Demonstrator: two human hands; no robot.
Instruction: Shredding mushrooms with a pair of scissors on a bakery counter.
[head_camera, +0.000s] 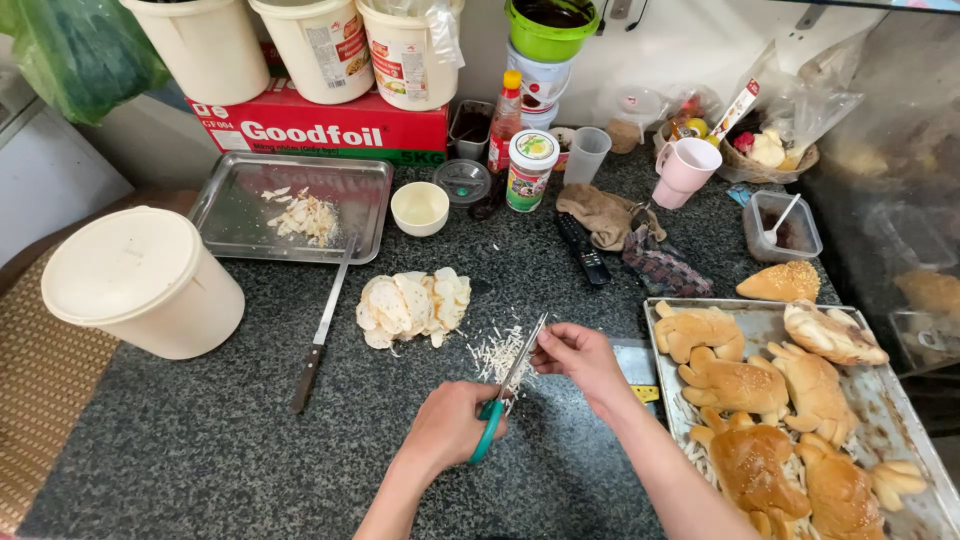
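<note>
Scissors (505, 395) sat closed in our left hand (450, 425) grip by the teal handles; our right hand (580, 358) pinched thin, fragile white slivers (497, 352) lightly at the blades.

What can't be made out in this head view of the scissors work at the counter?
- What the right hand pinches at the scissors: too small, covered by its fingers.
- Scissor handles: mostly hidden inside the left hand.
- Contents of the white buckets: cut off by the top edge.
- Front of the bread tray: cut off by the bottom edge.
</note>
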